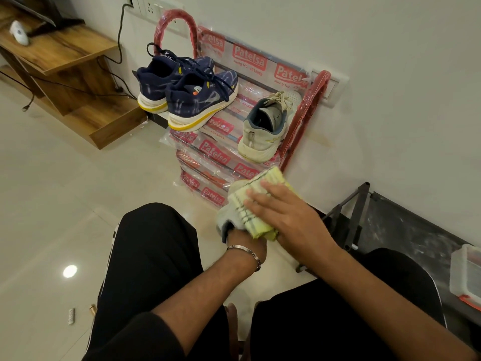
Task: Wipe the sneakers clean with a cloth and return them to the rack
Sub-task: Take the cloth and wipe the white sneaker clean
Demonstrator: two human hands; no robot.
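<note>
A grey-white sneaker (226,214) sits low in front of my knees, mostly covered by a yellow-green striped cloth (256,201). My right hand (283,214) lies flat on the cloth with straight fingers, pressing it onto the shoe. My left hand (247,243) reaches into the sneaker's opening from below; its fingers are hidden inside. The matching grey-white sneaker (265,128) stands on the right of the red rack (302,118), whose shelves are still in printed plastic wrap. A pair of navy sneakers (187,92) with yellow soles sits on the rack's left side.
A wooden TV unit (65,71) with cables stands left of the rack. A black metal frame (356,214) and a clear plastic box (466,274) sit by the wall on the right. My legs in black trousers fill the foreground over a glossy tiled floor (65,191).
</note>
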